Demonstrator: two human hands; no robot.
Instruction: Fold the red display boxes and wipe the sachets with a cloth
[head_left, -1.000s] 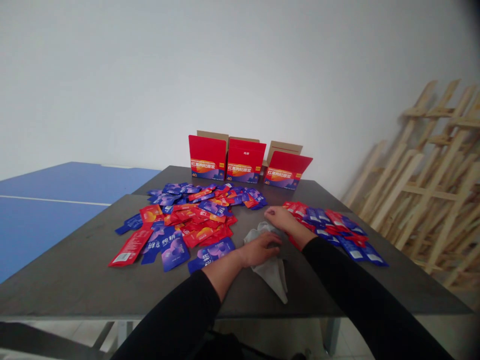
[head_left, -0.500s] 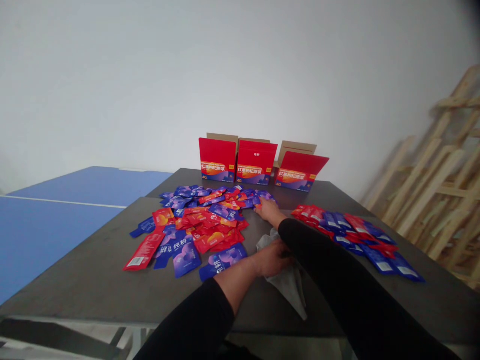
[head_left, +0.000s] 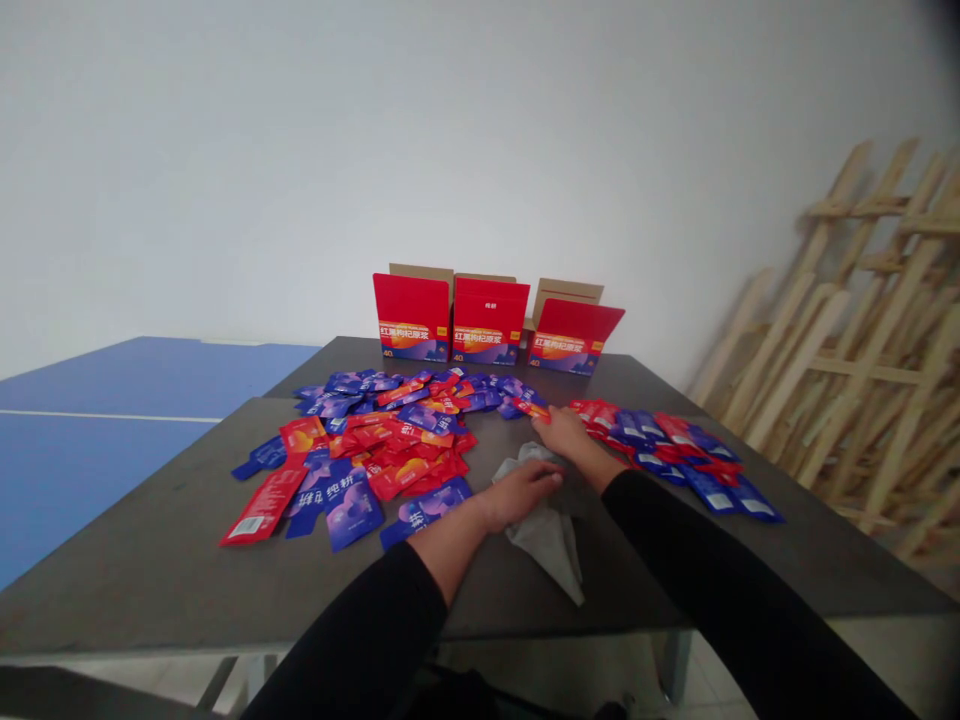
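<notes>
My right hand point(head_left: 561, 432) pinches a red pouch point(head_left: 531, 408) at the near right edge of the mixed pile. Closer to me, my left hand point(head_left: 521, 495) is over a crumpled grey cloth point(head_left: 546, 545), its fingers loosely stretched to the right and holding nothing visible. To the left spreads a loose heap of flat red pouches point(head_left: 386, 440) and blue-purple pouches point(head_left: 352, 508). On the right lie rows of red and blue pouches point(head_left: 679, 450), more neatly laid, several with barcodes up.
Three red cartons point(head_left: 491, 325) with raised flaps stand at the back of the dark table point(head_left: 150, 570). A blue table-tennis table point(head_left: 112, 440) adjoins on the left. Wooden frames point(head_left: 847, 350) lean against the wall at right.
My right hand has drawn back from the pile towards me and the right, with a red pouch in it. My left hand has stayed at the cloth, its fingers lifting. The view has shifted right.
</notes>
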